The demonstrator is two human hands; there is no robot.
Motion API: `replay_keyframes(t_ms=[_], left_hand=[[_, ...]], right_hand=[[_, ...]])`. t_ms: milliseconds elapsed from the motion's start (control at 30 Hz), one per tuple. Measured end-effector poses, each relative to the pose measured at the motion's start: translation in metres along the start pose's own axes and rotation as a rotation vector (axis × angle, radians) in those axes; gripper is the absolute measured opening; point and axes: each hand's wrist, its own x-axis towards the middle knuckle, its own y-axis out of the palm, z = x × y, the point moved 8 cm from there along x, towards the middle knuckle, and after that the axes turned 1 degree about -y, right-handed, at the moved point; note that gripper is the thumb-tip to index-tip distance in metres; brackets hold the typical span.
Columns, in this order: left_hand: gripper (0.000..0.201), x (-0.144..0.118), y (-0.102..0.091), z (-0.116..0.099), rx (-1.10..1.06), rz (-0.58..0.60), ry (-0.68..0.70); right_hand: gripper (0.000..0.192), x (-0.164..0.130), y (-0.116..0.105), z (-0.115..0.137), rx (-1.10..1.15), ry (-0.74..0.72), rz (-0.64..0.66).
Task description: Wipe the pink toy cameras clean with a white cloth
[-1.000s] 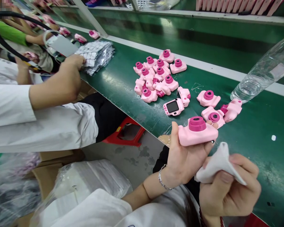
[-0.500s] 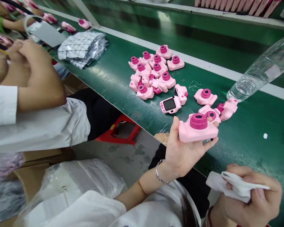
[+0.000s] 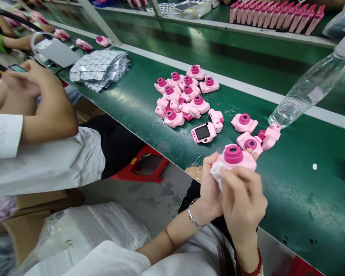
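A pink toy camera (image 3: pixel 245 163) with a magenta lens ring faces up in my left hand (image 3: pixel 209 188), whose fingers wrap round its sides. My right hand (image 3: pixel 244 199) pinches a white cloth (image 3: pixel 217 172) and presses it to the camera's near left side. Part of the camera is hidden behind my right fingers. Just beyond my hands lie a pink camera (image 3: pixel 250 143), another one on its side (image 3: pixel 271 137) and a third (image 3: pixel 244 122). Farther left, a camera with its dark screen up (image 3: pixel 203 132) lies beside a heap of several more (image 3: pixel 175 94).
A clear plastic bottle (image 3: pixel 301 96) stands at the right. A stack of bagged white sheets (image 3: pixel 99 67) lies on the green table (image 3: pixel 299 203). Pink parts stand in a row on the shelf (image 3: pixel 276 17). At the left sits a co-worker (image 3: pixel 51 157) on a red stool (image 3: pixel 140 166).
My right hand has moved up and left from the table edge, bringing the cloth against the camera. My left hand still holds the camera. The view has tilted up slightly.
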Motion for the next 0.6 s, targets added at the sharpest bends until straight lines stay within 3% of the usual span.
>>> replay_keyframes(t_ms=[100, 167, 233, 333, 400, 500, 600], left_hand=[[0.037, -0.006, 0.002, -0.009, -0.010, 0.036, 0.100], [0.036, -0.008, 0.007, -0.009, 0.019, 0.100, 0.094], [0.037, -0.007, 0.013, -0.006, 0.065, 0.179, 0.057], [0.036, 0.001, 0.011, 0.000, 0.092, 0.223, 0.008], [0.034, 0.007, 0.001, 0.002, 0.074, 0.175, -0.029], [0.031, 0.009, -0.018, 0.005, 0.029, 0.057, -0.086], [0.031, 0.007, -0.022, 0.010, -0.030, 0.029, -0.175]], right_hand=[[0.012, -0.004, -0.017, -0.031, -0.093, 0.173, -0.207], [0.010, -0.013, -0.025, -0.052, -0.038, 0.343, -0.270], [0.008, -0.019, -0.029, -0.057, 0.106, 0.398, -0.293], [0.009, -0.012, -0.026, -0.034, 0.225, 0.240, -0.182], [0.009, -0.002, -0.018, -0.024, 0.187, 0.183, -0.067], [0.009, 0.009, -0.013, -0.037, 0.108, 0.272, -0.043], [0.013, 0.010, -0.012, -0.060, 0.173, 0.439, -0.068]])
